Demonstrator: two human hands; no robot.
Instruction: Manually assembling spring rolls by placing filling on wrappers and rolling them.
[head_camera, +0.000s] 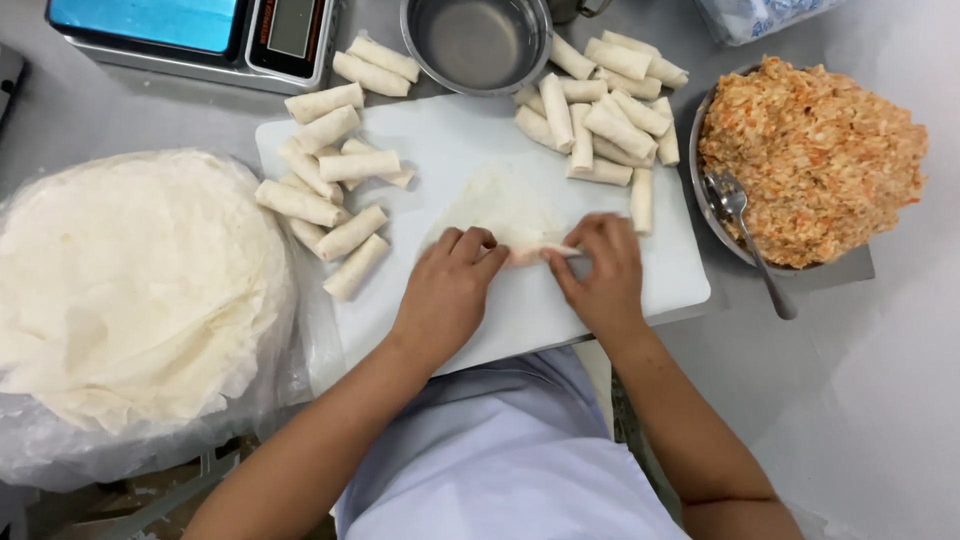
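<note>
A thin white wrapper (500, 200) lies on the white cutting board (450, 130), with its near edge folded over a line of filling. My left hand (452, 280) presses the fold on its left side, fingers curled on it. My right hand (598, 265) pinches the right end of the same fold. Both hands touch the half-rolled wrapper (540, 250) at the board's near middle.
Finished white rolls lie in a pile on the left (325, 190) and another at the back right (600, 110). A metal bowl of orange filling (810, 160) holds a fork (745, 240). A wrapper stack on plastic (130, 290), an empty steel bowl (480, 45) and a scale (200, 35) stand around.
</note>
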